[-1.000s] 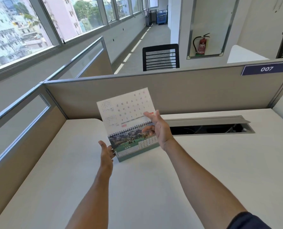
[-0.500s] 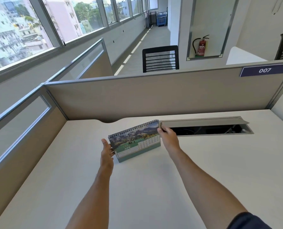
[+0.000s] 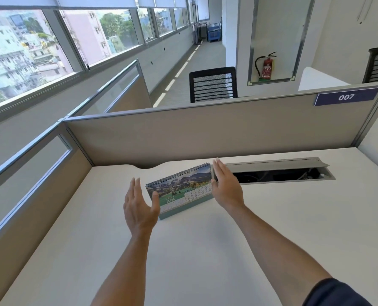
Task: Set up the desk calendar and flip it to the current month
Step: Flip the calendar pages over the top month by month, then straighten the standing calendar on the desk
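A spiral-bound desk calendar (image 3: 183,187) stands upright on the white desk (image 3: 205,250), tent-style, turned slightly to the left. Its front page shows a mountain picture, the word JUNE and a date grid. My left hand (image 3: 139,208) is at the calendar's left end, fingers spread, with the thumb in front of its lower left corner. My right hand (image 3: 226,186) is flat beside the right end, fingers straight and pointing away from me. I cannot tell whether either hand touches the calendar.
A grey cable tray with its lid raised (image 3: 276,172) is set into the desk just right of the calendar. Beige partitions (image 3: 205,133) wall the desk at the back and left. A black mesh chair (image 3: 213,85) stands beyond the partition.
The raised white page was flipped over the back and is out of sight. My right hand let go of the top edge and moved to the right end; my left hand opened wider.
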`<action>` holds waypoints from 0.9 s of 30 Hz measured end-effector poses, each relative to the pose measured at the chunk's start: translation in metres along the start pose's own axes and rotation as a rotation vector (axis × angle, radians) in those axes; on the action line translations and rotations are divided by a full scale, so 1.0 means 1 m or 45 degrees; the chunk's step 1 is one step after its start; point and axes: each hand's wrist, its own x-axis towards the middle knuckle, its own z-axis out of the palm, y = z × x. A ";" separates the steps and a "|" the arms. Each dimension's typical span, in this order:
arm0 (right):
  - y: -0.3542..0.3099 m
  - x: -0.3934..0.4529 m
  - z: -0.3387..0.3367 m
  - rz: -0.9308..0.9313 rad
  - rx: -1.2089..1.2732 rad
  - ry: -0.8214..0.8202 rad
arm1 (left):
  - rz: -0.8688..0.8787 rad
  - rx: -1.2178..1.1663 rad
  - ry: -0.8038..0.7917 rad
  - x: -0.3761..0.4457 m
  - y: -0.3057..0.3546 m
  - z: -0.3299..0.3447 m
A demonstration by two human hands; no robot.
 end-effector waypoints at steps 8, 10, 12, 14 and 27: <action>-0.017 0.020 -0.011 -0.375 -0.311 -0.288 | 0.261 0.215 -0.260 -0.006 0.014 -0.012; -0.016 0.019 -0.011 -0.364 -0.327 -0.349 | 0.220 0.197 -0.299 -0.008 0.017 -0.012; -0.016 0.018 -0.012 -0.360 -0.324 -0.372 | 0.207 0.205 -0.330 -0.008 0.019 -0.013; -0.017 0.017 -0.014 -0.362 -0.327 -0.378 | 0.193 0.202 -0.367 -0.007 0.020 -0.014; -0.024 0.014 -0.003 0.210 0.320 -0.175 | -0.360 -0.377 -0.159 -0.010 0.016 -0.002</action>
